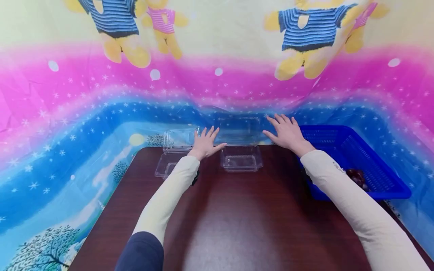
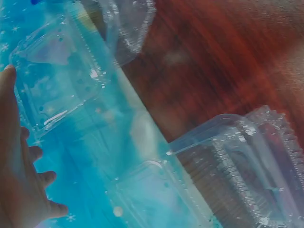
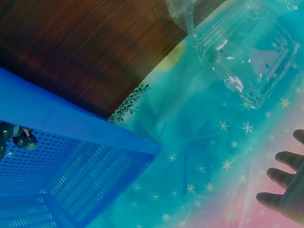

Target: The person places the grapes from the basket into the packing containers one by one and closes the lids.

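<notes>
My left hand (image 1: pixel 204 145), fingers spread and holding nothing, is raised near the table's far edge. It overlaps the lid of the left clear plastic clamshell container (image 1: pixel 164 165), whose lid stands up behind its base. A second clear clamshell container (image 1: pixel 241 160) sits to its right, likewise with its lid raised against the backdrop. In the left wrist view the bases and lids of both containers (image 2: pixel 261 166) show beyond the hand. My right hand (image 1: pixel 288 135), also spread and holding nothing, hovers between the second container and a blue plastic basket (image 1: pixel 390 195).
Dark round fruit resembling grapes (image 1: pixel 357 177) lies in the basket, partly hidden by the right sleeve. The brown wooden table (image 1: pixel 234 218) ends just behind the containers. A printed cloth backdrop (image 1: pixel 217 90) with bears and snowflakes hangs around the far and side edges.
</notes>
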`<state>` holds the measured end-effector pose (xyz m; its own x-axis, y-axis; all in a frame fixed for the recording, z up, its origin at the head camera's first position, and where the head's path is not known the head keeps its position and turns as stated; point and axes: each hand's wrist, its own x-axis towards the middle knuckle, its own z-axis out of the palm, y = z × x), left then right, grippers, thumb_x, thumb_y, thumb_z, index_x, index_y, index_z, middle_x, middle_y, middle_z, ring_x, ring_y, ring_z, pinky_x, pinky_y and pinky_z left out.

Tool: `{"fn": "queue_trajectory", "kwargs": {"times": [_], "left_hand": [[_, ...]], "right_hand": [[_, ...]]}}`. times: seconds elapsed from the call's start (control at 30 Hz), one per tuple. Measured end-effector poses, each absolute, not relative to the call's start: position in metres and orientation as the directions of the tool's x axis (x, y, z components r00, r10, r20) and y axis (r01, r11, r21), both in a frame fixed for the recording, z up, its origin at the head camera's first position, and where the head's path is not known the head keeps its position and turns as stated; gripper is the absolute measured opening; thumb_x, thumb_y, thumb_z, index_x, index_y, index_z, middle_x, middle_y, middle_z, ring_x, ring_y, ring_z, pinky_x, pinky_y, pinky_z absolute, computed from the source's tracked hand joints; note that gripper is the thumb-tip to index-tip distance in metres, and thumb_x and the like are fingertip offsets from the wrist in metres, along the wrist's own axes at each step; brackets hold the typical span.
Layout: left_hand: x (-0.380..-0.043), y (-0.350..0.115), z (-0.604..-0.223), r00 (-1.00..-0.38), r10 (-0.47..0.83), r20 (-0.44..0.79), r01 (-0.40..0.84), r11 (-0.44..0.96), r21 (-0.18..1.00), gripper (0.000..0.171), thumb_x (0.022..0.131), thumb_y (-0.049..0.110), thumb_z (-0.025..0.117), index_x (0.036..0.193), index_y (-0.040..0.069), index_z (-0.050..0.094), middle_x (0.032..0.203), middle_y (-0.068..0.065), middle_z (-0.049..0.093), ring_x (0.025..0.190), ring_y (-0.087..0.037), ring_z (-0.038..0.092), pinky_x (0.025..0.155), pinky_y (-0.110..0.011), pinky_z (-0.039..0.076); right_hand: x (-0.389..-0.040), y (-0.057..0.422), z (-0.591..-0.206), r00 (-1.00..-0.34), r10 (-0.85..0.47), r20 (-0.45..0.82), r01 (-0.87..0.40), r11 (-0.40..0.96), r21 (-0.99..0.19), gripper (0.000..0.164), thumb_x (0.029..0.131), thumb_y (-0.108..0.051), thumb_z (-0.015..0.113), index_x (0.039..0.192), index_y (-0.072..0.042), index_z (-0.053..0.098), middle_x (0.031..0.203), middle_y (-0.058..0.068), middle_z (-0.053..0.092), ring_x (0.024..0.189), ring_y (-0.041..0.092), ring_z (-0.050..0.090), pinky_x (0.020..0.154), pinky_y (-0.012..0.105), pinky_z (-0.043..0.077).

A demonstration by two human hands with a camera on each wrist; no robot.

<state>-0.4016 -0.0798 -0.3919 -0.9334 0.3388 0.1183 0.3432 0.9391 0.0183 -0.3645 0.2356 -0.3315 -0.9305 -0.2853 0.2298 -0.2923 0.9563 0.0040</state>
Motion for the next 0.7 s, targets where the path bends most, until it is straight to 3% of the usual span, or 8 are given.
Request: {"fn": "queue_trajectory", "kwargs": {"times": [0.2, 0.47, 0.7], "left_hand": [[-0.402, -0.079, -0.404, -0.929, 0.349, 0.123, 0.355, 0.934, 0.030, 0.082, 0.085, 0.073, 0.029, 0.150, 0.029, 0.005, 0.157, -0.001, 0.011, 0.143, -0.029, 0.010, 0.108, -0.062, -0.001], [-0.401, -0.079, -0.418, -0.924, 0.360, 0.126, 0.369, 0.927, 0.059, 0.082, 0.085, 0.073, 0.030, 0.150, 0.027, 0.009, 0.156, 0.000, 0.013, 0.143, -0.028, 0.011, 0.110, -0.060, 0.001], [-0.398, -0.078, -0.424, -0.925, 0.366, 0.104, 0.373, 0.926, 0.059, 0.084, 0.084, 0.074, 0.029, 0.150, 0.027, 0.010, 0.156, 0.000, 0.012, 0.143, -0.029, 0.011, 0.110, -0.060, 0.000]], "right_hand": [[-0.362, 0.240, -0.333, -0.921, -0.291, 0.259, -0.300, 0.954, 0.002, 0.068, 0.092, -0.051, 0.046, 0.147, -0.016, 0.027, 0.150, 0.019, 0.024, 0.137, 0.041, 0.018, 0.108, 0.061, 0.010], [-0.359, 0.244, -0.337, -0.911, -0.303, 0.279, -0.314, 0.949, 0.002, 0.072, 0.091, -0.061, 0.038, 0.147, -0.017, 0.028, 0.150, 0.018, 0.026, 0.137, 0.039, 0.019, 0.108, 0.061, 0.011], [-0.358, 0.246, -0.338, -0.911, -0.298, 0.284, -0.312, 0.950, -0.005, 0.070, 0.091, -0.059, 0.041, 0.145, -0.015, 0.031, 0.149, 0.019, 0.028, 0.136, 0.040, 0.021, 0.107, 0.061, 0.014]]}}
